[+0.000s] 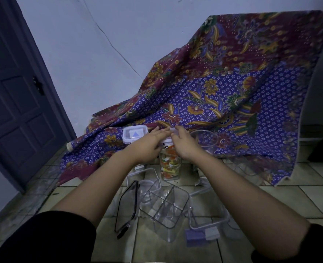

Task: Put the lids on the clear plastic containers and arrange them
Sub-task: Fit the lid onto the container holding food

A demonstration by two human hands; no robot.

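Observation:
A tall clear container [169, 165] full of orange, yellow and white packets stands on the tiled floor. Both hands rest on its white lid [173, 130]: my left hand [149, 142] covers the left side, my right hand [183, 142] the right. Left of them stands a lidded clear container [135, 134] with a blue triangle label. Nearer to me lie a clear divided container [164, 203], a dark-rimmed lid [127, 205] and a clear lid with a purple clip [207, 222]. An open round clear container [207, 138] sits right of my hands.
A patterned purple and maroon cloth [223, 86] drapes over furniture behind the containers and down onto the tiled floor [270, 190]. A dark door [14, 92] stands at the left, a pale wall [100, 44] behind.

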